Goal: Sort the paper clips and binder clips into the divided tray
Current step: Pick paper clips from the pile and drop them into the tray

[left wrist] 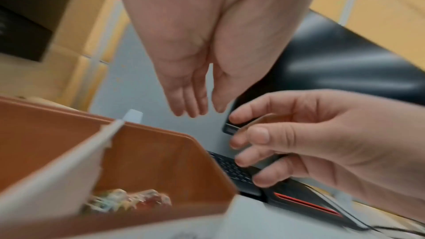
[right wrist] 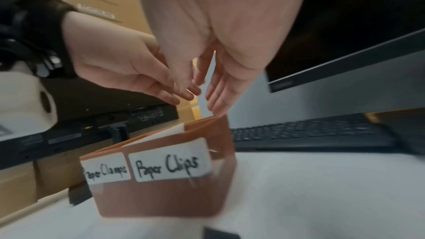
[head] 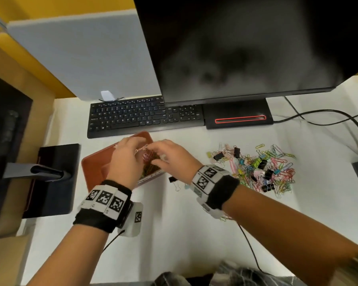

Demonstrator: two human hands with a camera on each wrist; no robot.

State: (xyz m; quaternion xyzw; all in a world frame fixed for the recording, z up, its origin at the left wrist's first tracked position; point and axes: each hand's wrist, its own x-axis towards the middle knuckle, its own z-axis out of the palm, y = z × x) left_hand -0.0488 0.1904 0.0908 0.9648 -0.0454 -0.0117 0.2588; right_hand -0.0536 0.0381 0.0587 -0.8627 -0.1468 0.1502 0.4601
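A brown divided tray [head: 95,164] sits in front of the keyboard, split by a white divider [left wrist: 69,161]. Its front wears the labels "Paper Clamps" [right wrist: 105,170] and "Paper Clips" [right wrist: 169,166]. Coloured paper clips [left wrist: 128,201] lie in the right compartment. Both hands hover over that compartment. My left hand [head: 130,153] has straight fingers [left wrist: 195,101] that hold nothing. My right hand [head: 167,155] has curled fingers and pinches a small tangle of paper clips [head: 142,148] between thumb and forefinger. The unsorted pile of clips [head: 260,168] lies on the table to the right.
A black keyboard [head: 145,116] and a monitor [head: 246,48] on its base [head: 238,118] stand behind the tray. One black binder clip [head: 173,179] lies by my right wrist. A dark stand [head: 54,178] is left of the tray, and cables [head: 318,118] run at the right.
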